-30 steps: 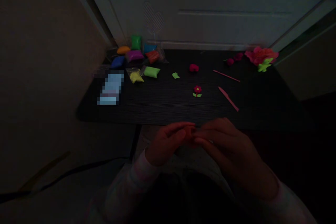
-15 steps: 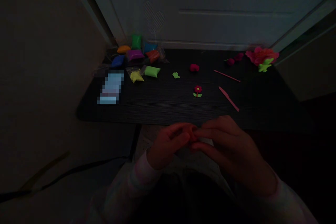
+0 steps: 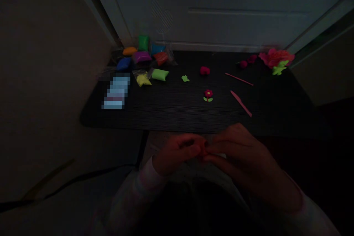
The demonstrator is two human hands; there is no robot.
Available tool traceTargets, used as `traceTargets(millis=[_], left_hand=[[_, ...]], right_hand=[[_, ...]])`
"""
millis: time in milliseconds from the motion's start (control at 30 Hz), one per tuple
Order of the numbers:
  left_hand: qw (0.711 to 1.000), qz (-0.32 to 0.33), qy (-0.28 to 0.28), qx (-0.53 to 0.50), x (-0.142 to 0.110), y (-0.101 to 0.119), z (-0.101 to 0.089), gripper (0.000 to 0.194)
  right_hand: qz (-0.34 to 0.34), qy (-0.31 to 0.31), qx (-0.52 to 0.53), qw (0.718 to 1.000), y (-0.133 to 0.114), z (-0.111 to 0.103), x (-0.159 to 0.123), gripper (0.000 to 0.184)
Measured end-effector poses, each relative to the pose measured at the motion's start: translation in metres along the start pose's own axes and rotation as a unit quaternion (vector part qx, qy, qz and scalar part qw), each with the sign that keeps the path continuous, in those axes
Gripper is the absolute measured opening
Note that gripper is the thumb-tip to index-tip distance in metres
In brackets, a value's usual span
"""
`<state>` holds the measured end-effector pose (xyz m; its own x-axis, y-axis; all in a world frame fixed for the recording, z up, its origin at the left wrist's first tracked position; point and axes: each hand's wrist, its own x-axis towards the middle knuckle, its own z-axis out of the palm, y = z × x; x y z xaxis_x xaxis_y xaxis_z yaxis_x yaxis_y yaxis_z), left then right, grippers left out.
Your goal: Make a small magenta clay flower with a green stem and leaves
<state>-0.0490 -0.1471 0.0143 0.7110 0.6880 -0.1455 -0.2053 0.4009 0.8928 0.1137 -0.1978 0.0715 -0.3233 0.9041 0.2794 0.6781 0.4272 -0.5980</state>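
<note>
In front of the table's near edge, my left hand is closed, with its thumb and fingers around a small piece of red clay. My right hand pinches the same piece from the other side with its fingertips. Fingers cover most of the clay, and the dim light hides its exact shape. Beyond the hands lies a small clay flower with red petals, a yellow centre and green leaves. Behind it are a lump of crimson clay and a scrap of light green clay.
On the dark table, a pink plastic knife and a thin pink stick tool lie at right. Bagged clay, including a light green packet, sits at left near a blurred phone. A pink artificial flower stands far right.
Both hands have sunk slightly, the left turning a little around the red clay. The clay stays between them, and the things on the table lie as before.
</note>
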Motion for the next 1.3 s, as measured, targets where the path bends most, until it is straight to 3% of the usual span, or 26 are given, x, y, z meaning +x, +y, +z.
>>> traceTargets(millis=[200,367,667,933,1133,1300], left_hand=[[0.998,-0.031,-0.021,-0.046,0.0,0.0,0.0,0.025],[0.996,-0.043,-0.012,-0.079,-0.001,-0.003,0.0,0.03],[0.992,-0.06,-0.03,-0.111,-0.001,-0.008,-0.001,0.028],[0.989,-0.065,0.0,-0.131,0.001,-0.009,0.003,0.035],[0.991,-0.009,0.083,-0.109,0.011,-0.004,-0.001,0.034],[0.988,-0.032,0.148,0.022,0.039,0.014,-0.015,0.037]], right_hand=[[0.003,-0.012,-0.002,1.0,-0.003,-0.002,0.0,0.004],[0.0,-0.013,-0.017,1.0,-0.003,-0.003,-0.002,0.013],[-0.001,-0.039,-0.009,0.999,-0.002,-0.004,0.001,0.006],[-0.013,-0.003,-0.019,1.0,0.002,0.0,-0.002,0.01],[0.053,0.046,0.057,0.996,0.025,0.021,0.004,0.011],[0.071,0.106,0.127,0.984,0.054,0.041,0.027,0.01]])
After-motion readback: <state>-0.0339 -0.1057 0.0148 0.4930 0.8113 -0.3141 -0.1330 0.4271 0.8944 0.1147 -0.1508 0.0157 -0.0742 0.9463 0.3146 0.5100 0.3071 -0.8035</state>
